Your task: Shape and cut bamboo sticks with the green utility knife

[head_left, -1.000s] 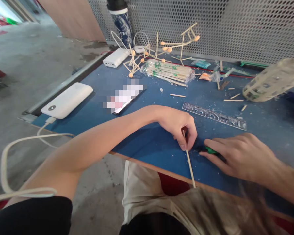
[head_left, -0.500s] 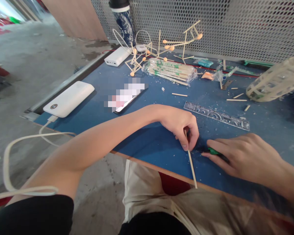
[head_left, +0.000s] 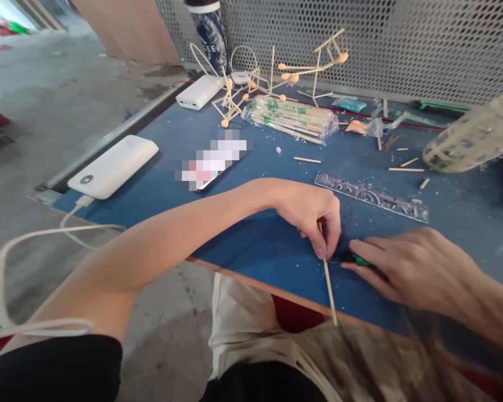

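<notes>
My left hand [head_left: 314, 215] pinches a thin wooden stick [head_left: 329, 290] between thumb and fingers near the front of the blue table [head_left: 251, 251]. The stick's lower end reaches past the table edge. To its right, my right hand [head_left: 406, 268] is closed round a green-handled tool [head_left: 361, 259], whose dark tip points at the stick just below my left fingertips. Whether the tip touches the stick is too small to tell. Behind both hands lies a clear ruler [head_left: 371, 196]. A short stick piece [head_left: 307, 160] lies farther back.
Stick frames with orange blobs [head_left: 293, 77] stand behind a plastic-wrapped stick bundle [head_left: 291, 117]. A phone [head_left: 218, 164], a white power bank [head_left: 115, 166] with a cable, a patterned cup [head_left: 212, 36] and a translucent container [head_left: 471, 134] surround the work spot.
My right hand and the green-handled tool have shifted slightly left, closer to the stick. My left hand keeps its pinch. The whole view has moved a little.
</notes>
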The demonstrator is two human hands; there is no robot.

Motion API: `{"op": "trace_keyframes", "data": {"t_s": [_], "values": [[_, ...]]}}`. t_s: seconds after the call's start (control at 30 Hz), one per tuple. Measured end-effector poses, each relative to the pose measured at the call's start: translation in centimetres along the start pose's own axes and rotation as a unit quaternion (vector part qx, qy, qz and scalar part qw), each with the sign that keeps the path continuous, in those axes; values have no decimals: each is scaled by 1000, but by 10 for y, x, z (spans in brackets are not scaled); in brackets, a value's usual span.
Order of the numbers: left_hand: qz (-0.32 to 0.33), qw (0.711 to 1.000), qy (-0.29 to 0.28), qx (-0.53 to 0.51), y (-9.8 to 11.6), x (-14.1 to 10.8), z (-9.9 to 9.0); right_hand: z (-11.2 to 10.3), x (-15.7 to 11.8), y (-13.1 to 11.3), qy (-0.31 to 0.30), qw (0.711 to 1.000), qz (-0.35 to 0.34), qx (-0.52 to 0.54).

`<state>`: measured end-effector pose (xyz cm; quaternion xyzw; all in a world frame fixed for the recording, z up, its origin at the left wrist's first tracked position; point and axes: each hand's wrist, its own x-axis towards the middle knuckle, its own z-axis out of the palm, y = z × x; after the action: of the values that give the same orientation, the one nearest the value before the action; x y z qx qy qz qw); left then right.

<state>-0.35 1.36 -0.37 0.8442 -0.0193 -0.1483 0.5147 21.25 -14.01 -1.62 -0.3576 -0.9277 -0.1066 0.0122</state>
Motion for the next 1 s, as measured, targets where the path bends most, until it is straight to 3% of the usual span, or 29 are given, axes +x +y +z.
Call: {"op": "trace_keyframes", "data": {"t_s": [0.3, 0.53, 0.8, 0.9, 1.0], "values": [[22, 1000, -4, 8, -3, -1, -1, 1, -3, 8, 30, 998, 21, 50], [15, 1000, 10, -16, -3, -1, 1, 7, -11, 10, 36, 999, 6, 12], [18, 1000, 14, -4, -2, -3, 0, 5, -16, 17, 177, 981, -55, 52], [7, 999, 22, -25, 0, -4, 0, -1, -14, 21, 251, 963, -102, 8], [-4, 999, 20, -31, 3, -4, 1, -6, -9, 21, 276, 947, -154, -63]]}}
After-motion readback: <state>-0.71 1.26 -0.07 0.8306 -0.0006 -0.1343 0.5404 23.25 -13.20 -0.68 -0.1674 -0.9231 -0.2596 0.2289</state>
